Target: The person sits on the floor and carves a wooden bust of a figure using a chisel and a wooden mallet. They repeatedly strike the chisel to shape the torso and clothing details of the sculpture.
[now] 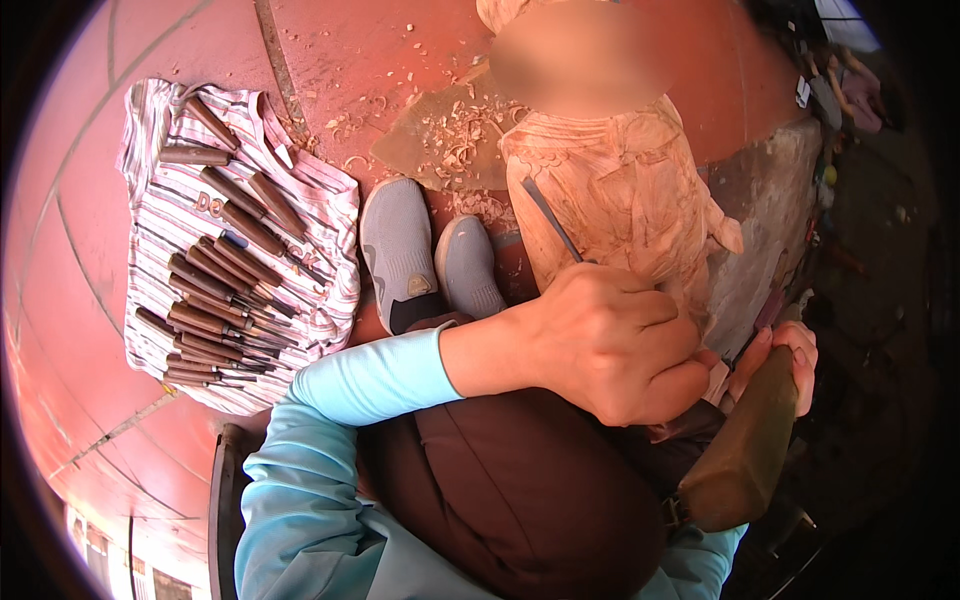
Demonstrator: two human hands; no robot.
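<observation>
My left hand (615,345) is closed around a carving chisel (545,212). Its dark metal shaft points away from me, and its wide tip meets or hovers just over the carved wooden figure (610,185); I cannot tell which. The handle is mostly hidden inside my fist. The pale figure has robe-like folds, and its far end is blurred. On the right, my right hand (795,350) grips a wooden mallet (745,440), a thick greenish-brown block with its broad end toward me. The mallet is close beside my left fist.
To the left, a striped cloth shirt (145,230) bears several wooden-handled chisels (215,290). Wood shavings (460,135) litter the red tiled floor (330,50) beyond my grey shoes (397,235). A worn grey slab (765,190) lies right of the figure. Dark clutter fills the far right.
</observation>
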